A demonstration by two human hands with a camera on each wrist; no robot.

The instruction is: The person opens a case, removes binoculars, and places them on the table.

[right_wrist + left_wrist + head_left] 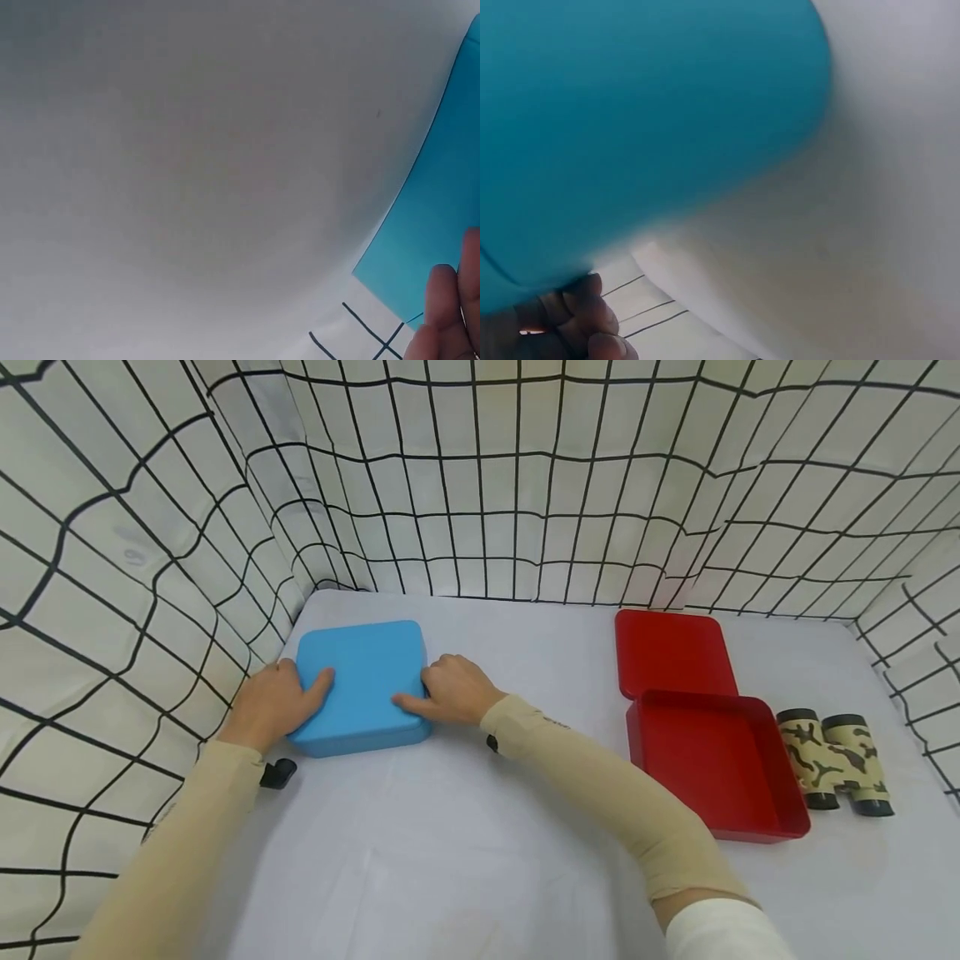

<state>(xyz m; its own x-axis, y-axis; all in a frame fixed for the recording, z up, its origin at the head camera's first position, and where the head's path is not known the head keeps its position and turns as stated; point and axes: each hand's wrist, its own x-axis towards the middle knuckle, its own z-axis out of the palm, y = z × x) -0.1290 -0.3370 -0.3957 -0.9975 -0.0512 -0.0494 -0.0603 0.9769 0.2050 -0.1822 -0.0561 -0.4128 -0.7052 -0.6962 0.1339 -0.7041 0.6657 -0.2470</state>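
Note:
A closed light-blue box (363, 681) with rounded corners sits at the left of the table, held from both sides. My left hand (273, 702) grips its left side, thumb lying over the top and fingers down along the edge. On the right side, my right hand (457, 691) holds it with the thumb on top and the fingers curled against the wall. Close up in the left wrist view is the blue box (630, 112), my fingers (592, 319) at its lower edge. My right fingers (442, 300) touch the blue wall in the right wrist view.
A red box (712, 760) stands open at the right, its red lid (671, 652) spread flat behind it. Camouflage-patterned binoculars (836, 760) lie beside it. Black wire grid (517, 485) walls bound the white table (420, 860) at the back and both sides.

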